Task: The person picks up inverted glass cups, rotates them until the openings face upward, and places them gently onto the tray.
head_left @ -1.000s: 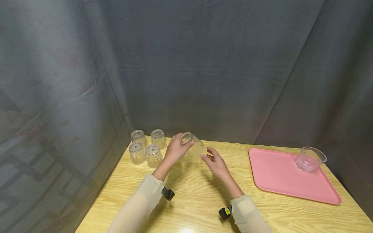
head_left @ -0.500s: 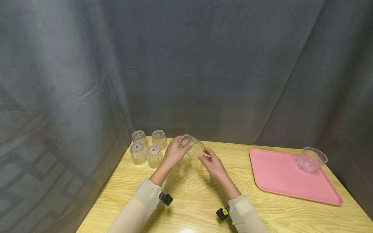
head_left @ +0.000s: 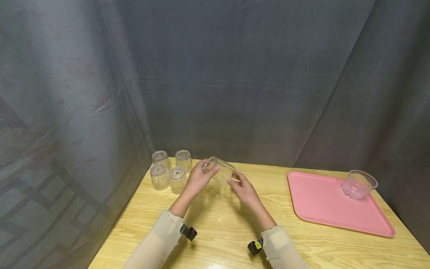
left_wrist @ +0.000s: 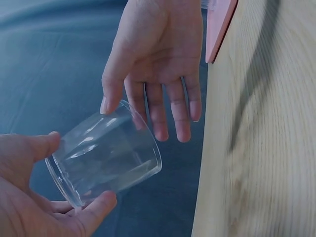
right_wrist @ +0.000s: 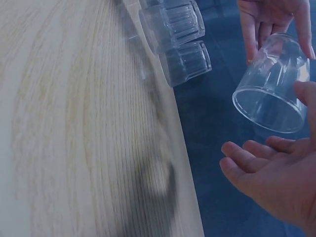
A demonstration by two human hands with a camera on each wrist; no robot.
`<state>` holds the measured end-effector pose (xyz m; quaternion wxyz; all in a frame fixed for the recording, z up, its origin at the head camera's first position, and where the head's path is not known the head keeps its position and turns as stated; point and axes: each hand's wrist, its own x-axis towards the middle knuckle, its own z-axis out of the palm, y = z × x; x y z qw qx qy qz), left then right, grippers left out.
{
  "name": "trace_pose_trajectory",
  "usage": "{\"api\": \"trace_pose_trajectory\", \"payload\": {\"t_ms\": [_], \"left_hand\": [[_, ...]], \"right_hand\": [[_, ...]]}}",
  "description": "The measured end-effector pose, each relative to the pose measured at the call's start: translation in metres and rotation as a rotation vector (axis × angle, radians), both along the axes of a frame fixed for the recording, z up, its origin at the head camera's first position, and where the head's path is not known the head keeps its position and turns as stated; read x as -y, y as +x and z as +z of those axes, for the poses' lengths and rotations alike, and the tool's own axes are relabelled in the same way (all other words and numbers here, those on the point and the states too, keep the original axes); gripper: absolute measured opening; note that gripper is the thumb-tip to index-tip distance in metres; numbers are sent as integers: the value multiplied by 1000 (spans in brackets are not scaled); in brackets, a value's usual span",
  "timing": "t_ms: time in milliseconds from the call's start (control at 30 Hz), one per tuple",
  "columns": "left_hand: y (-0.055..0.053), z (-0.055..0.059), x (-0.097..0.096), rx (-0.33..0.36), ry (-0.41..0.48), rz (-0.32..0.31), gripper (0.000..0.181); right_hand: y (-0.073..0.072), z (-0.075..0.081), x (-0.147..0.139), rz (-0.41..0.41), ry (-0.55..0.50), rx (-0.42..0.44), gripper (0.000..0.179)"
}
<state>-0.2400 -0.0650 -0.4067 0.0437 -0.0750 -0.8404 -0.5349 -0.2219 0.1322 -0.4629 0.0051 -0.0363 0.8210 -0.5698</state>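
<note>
A clear drinking glass (head_left: 221,172) is held tilted on its side above the table, its mouth toward the right. My left hand (head_left: 199,177) grips it round the base end, thumb on one side and fingers on the other, as the left wrist view shows. At the mouth end is my right hand (head_left: 244,189), palm turned to the glass. Its thumb lies at the rim in the right wrist view, while its fingers (right_wrist: 242,158) stretch out fairly straight below. Whether the index finger touches the rim is hard to tell.
Several clear glasses (head_left: 178,181) stand upside down in a group at the table's back left. A pink tray (head_left: 329,205) lies on the right, with an upright clear glass (head_left: 357,185) on it. Grey curtains (head_left: 221,93) border the wooden table (head_left: 218,224).
The right hand has come up to the rim of the held glass. My left hand has shifted slightly left and down, and the glass lies more nearly level.
</note>
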Motion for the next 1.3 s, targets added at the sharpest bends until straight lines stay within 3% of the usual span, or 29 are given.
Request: {"api": "trace_pose_trajectory", "payload": {"t_ms": [367,633,800,1300], "left_hand": [[2,-7,3,33,77,6,79],[4,-7,0,128,306,-79,70],[3,-8,-3,168,419,-130,65],[8,-16,-6,222,475,-213,60]], "right_hand": [[4,5,1,6,-45,3,74],[4,6,1,54,-239,11,70],[3,10,-1,73,-304,19,67],[5,11,-10,128,-385,31,66]]}}
